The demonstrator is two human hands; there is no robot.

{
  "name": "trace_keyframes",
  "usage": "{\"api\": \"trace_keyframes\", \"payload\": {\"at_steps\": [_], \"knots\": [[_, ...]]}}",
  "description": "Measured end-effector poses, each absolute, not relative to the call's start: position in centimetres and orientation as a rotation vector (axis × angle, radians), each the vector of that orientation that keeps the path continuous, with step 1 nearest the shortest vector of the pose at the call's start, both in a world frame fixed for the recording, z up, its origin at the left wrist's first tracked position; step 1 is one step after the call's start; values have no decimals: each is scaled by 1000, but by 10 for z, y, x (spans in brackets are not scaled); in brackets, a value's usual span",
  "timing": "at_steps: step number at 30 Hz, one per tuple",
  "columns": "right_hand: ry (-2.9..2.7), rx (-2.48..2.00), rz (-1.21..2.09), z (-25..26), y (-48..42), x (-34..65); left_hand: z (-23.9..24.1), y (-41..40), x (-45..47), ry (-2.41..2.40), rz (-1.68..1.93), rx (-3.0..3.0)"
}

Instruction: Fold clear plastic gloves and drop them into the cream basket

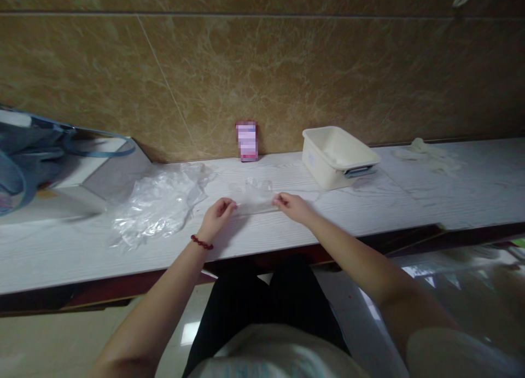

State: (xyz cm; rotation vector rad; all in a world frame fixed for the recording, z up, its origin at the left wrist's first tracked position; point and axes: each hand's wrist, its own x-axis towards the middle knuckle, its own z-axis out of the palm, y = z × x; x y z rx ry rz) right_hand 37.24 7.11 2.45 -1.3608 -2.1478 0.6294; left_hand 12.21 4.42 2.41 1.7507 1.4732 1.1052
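Note:
A clear plastic bag (255, 202) is stretched flat between my two hands, just over the white wood-grain counter (262, 238). My left hand (220, 213) pinches its left end between thumb and fingers; a red bead bracelet circles that wrist. At the opposite end, my right hand (292, 204) pinches the bag the same way. Its far edge looks crumpled and its outline is hard to make out against the pale surface. To the left of my left hand lies a loose heap of clear plastic bags (158, 203).
A phone (247, 141) leans upright against the brown tiled wall (246, 71). Right of it stands a cream plastic bin (328, 162) with a dark flat item at its side. Pale gloves (429, 155) lie farther right. A white box (110, 173) and a blue bag (33, 153) occupy the left.

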Motion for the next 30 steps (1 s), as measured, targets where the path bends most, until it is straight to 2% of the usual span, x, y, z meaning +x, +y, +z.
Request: {"api": "trace_keyframes", "payload": {"at_steps": [3, 7, 15, 30], "knots": [[-2002, -1514, 619, 27, 94, 357, 23, 71, 132, 1493, 1232, 1544], [-1933, -1768, 547, 28, 119, 338, 22, 100, 142, 1639, 1189, 1366], [-1944, -2113, 444, 29, 130, 318, 17, 121, 141, 2114, 894, 1733], [-2030, -2179, 296, 30, 136, 312, 21, 123, 145, 2261, 658, 1959]]}}
